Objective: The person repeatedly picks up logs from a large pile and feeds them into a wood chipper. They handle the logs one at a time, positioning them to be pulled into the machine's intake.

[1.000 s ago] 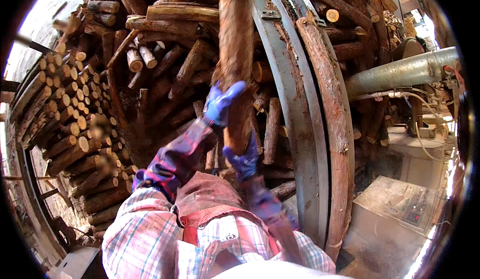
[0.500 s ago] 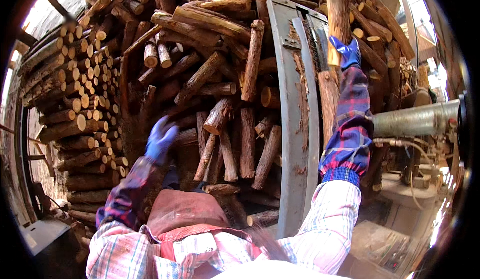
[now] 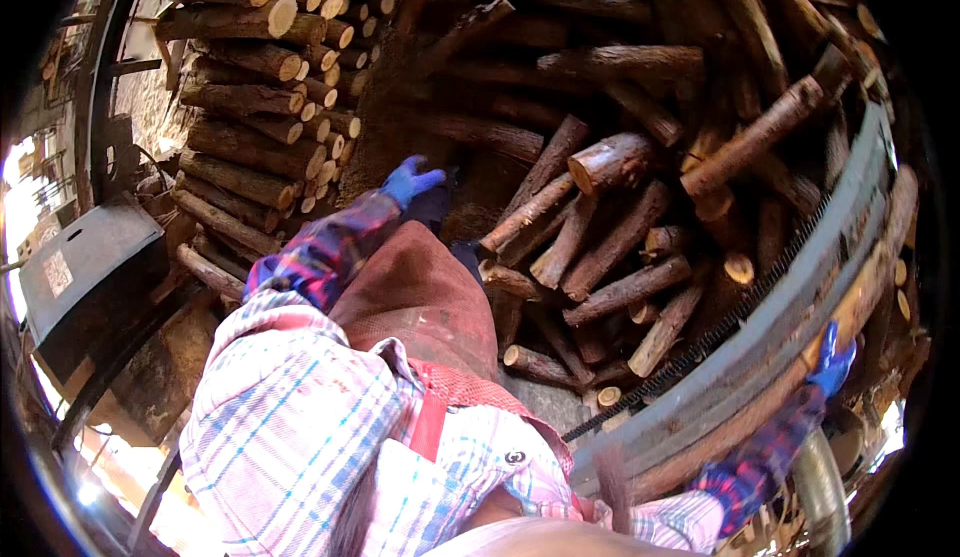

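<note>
My left hand (image 3: 412, 182), in a blue glove, is held out in the air in front of my reddish-brown apron (image 3: 420, 282). Its fingers are apart and nothing is in them. Over at the right rim, my right hand (image 3: 832, 362), also blue-gloved, is on a peeled, yellowish stretch of a log (image 3: 880, 252). The thumb shows against the wood, while part of the fingers is hard to see. That log lies along a long grey metal machine bed (image 3: 740, 352), with another barked log (image 3: 700, 462) in line below it.
Loose logs (image 3: 630, 292) lie in a jumbled heap between me and the machine bed, which has a toothed black edge (image 3: 690, 357). Stacked logs (image 3: 255, 157) rise at the left, beside a grey metal box (image 3: 95, 257). A metal cylinder (image 3: 818, 487) stands at the lower right.
My view has turned left and downward, so the machine bed now sits at the right rim. My right hand stays at the log; my left hand remains empty with fingers spread.
</note>
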Available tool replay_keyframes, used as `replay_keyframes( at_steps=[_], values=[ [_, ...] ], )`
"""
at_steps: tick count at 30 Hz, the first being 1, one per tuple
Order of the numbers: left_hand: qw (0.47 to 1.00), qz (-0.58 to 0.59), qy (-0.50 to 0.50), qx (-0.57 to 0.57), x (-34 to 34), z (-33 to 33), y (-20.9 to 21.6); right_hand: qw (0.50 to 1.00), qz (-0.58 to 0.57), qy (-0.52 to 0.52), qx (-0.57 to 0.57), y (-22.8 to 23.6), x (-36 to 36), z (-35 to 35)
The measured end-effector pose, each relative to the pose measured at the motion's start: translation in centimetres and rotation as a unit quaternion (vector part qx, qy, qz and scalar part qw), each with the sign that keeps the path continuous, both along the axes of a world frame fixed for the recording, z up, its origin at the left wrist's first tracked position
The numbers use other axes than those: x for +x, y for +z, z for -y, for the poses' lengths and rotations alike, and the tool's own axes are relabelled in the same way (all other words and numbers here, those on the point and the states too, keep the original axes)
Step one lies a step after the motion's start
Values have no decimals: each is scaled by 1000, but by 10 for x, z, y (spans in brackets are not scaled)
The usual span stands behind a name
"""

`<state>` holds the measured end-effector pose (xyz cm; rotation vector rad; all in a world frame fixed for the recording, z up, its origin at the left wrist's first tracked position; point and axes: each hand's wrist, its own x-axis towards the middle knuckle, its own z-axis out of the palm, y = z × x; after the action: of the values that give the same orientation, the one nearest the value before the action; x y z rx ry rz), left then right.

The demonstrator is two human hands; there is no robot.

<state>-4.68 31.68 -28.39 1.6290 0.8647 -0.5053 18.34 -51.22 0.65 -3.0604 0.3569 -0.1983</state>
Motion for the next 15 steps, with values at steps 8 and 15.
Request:
replay_keyframes(
  at_steps=[8, 15],
  values=[
    [957, -67, -237, 156, 209, -81, -185, 910, -98, 25, 402, -122, -101, -475],
    [934, -64, -190, 294, 313, -142, -362, 806, -277, -265, 451, -291, -286, -559]
  ],
)
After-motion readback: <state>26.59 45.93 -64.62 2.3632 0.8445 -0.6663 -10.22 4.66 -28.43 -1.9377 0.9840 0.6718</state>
